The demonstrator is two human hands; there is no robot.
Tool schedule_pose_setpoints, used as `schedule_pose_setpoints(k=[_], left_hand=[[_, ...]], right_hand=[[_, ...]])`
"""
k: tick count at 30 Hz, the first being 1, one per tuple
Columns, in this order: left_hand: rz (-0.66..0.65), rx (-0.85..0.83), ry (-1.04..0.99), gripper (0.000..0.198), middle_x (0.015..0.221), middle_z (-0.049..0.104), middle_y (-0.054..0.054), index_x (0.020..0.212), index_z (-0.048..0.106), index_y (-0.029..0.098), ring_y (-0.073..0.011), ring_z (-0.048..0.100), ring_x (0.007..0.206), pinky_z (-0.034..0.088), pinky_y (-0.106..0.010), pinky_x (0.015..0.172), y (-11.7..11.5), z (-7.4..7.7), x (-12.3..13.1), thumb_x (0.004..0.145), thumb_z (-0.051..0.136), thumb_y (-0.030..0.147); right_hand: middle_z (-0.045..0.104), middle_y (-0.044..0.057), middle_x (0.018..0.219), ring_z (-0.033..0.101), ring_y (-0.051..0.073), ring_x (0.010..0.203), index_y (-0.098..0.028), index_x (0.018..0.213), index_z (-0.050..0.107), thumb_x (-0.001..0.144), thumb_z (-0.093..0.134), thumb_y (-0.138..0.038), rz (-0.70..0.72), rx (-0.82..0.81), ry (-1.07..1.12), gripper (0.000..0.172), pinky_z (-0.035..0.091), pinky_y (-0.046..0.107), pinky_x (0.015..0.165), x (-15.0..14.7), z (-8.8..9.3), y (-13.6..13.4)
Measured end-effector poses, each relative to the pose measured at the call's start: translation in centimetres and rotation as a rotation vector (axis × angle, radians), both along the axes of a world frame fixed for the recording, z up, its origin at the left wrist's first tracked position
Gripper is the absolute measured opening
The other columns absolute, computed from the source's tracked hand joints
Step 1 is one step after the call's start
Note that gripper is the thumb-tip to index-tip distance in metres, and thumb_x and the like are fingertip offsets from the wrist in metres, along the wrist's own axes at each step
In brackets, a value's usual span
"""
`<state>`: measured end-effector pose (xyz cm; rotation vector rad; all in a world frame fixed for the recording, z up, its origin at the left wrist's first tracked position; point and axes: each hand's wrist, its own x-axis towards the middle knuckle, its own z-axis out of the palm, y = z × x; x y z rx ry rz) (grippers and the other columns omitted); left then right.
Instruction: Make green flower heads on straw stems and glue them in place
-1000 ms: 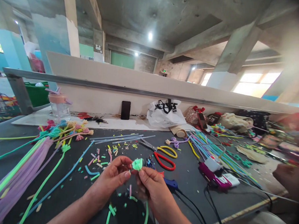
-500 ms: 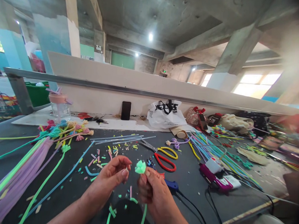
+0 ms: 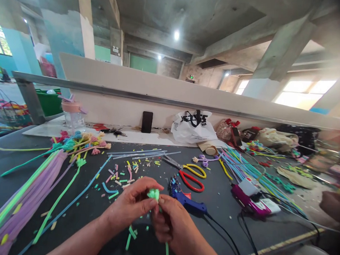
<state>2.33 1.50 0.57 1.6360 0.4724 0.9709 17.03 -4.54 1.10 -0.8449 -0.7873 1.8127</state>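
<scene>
A light green pipe-cleaner flower (image 3: 153, 194) is held up in front of me, its stem hanging down below my fists. My right hand (image 3: 173, 218) is closed round the stem just under the bloom. From the other side, the thumb and fingers of my left hand (image 3: 134, 201) close on the bloom and partly cover it. Just beyond my right hand lies a blue glue gun (image 3: 190, 204) with its cord running to the front right. Scissors (image 3: 186, 172) with red and yellow handles lie behind it. Cut fuzzy bits (image 3: 119, 178) are strewn behind my left hand.
Purple and green pipe cleaners (image 3: 43, 189) lie in a bundle at left, near finished coloured flowers (image 3: 82, 140). More pipe cleaners (image 3: 249, 180) and a magenta power strip (image 3: 251, 200) are at right. A phone (image 3: 147, 122), white bag (image 3: 194, 126) and jar (image 3: 74, 115) line the back.
My left hand has moved right and closed on the bloom, where before it was apart from it. The flower has shifted slightly left and down. More of the glue gun shows.
</scene>
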Motion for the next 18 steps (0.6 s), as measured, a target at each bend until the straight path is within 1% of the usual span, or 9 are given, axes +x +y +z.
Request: schedule_pose_setpoints(k=[3, 6, 11, 12, 15, 16, 18], left_hand=[[0.037, 0.006, 0.016, 0.023, 0.095, 0.057, -0.002, 0.098, 0.064, 0.023, -0.0145, 0.053, 0.083, 0.043, -0.024, 0.073, 0.16, 0.12, -0.04, 0.078, 0.063, 0.033], [0.052, -0.013, -0.001, 0.021, 0.092, 0.057, -0.001, 0.096, 0.064, 0.022, -0.0130, 0.053, 0.080, 0.043, -0.023, 0.072, 0.07, 0.38, -0.07, 0.077, 0.064, 0.031], [0.032, -0.055, -0.017, 0.022, 0.088, 0.055, 0.000, 0.095, 0.064, 0.022, -0.0110, 0.050, 0.073, 0.041, -0.021, 0.066, -0.08, 0.63, -0.12, 0.075, 0.067, 0.030], [0.018, -0.064, -0.022, 0.024, 0.088, 0.056, 0.000, 0.097, 0.065, 0.023, -0.0114, 0.050, 0.074, 0.041, -0.022, 0.066, -0.11, 0.61, -0.13, 0.074, 0.068, 0.031], [-0.027, -0.117, -0.092, 0.037, 0.095, 0.057, -0.002, 0.111, 0.061, 0.026, -0.0134, 0.051, 0.081, 0.041, -0.023, 0.071, -0.21, 0.43, -0.18, 0.075, 0.067, 0.034], [-0.027, -0.137, -0.130, 0.038, 0.097, 0.057, -0.002, 0.114, 0.060, 0.027, -0.0134, 0.050, 0.082, 0.041, -0.024, 0.073, -0.23, 0.35, -0.17, 0.078, 0.064, 0.036], [0.003, -0.168, -0.192, 0.033, 0.097, 0.057, -0.002, 0.115, 0.059, 0.028, -0.0117, 0.049, 0.079, 0.040, -0.023, 0.073, -0.20, 0.18, -0.13, 0.083, 0.057, 0.037]], right_hand=[[0.035, -0.008, 0.055, 0.022, 0.003, 0.042, -0.016, 0.070, 0.051, 0.077, 0.062, -0.036, -0.018, 0.049, -0.033, 0.024, 0.013, 0.015, 0.035, 0.18, -0.20, -0.05], [0.032, -0.009, 0.053, 0.019, 0.003, 0.042, -0.017, 0.068, 0.050, 0.077, 0.065, -0.041, -0.039, 0.107, -0.089, 0.029, 0.013, 0.015, 0.035, 0.14, -0.41, -0.14], [0.028, -0.010, 0.051, 0.016, 0.003, 0.042, -0.016, 0.069, 0.052, 0.079, 0.062, -0.044, -0.071, 0.154, -0.141, 0.032, 0.012, 0.016, 0.037, -0.07, -0.38, -0.14], [0.027, -0.010, 0.050, 0.016, 0.003, 0.042, -0.016, 0.068, 0.052, 0.079, 0.062, -0.043, -0.077, 0.156, -0.132, 0.032, 0.011, 0.016, 0.037, -0.07, -0.34, -0.08], [0.024, -0.011, 0.050, 0.013, 0.004, 0.042, -0.017, 0.062, 0.045, 0.080, 0.060, -0.037, -0.096, 0.124, -0.039, 0.030, 0.010, 0.015, 0.037, 0.07, -0.23, 0.22], [0.023, -0.011, 0.049, 0.012, 0.004, 0.042, -0.017, 0.061, 0.043, 0.079, 0.059, -0.034, -0.104, 0.100, 0.009, 0.029, 0.010, 0.015, 0.037, 0.16, -0.19, 0.33], [0.023, -0.011, 0.049, 0.011, 0.004, 0.041, -0.018, 0.058, 0.039, 0.076, 0.059, -0.030, -0.104, 0.049, 0.120, 0.029, 0.010, 0.014, 0.035, 0.37, -0.11, 0.47]])
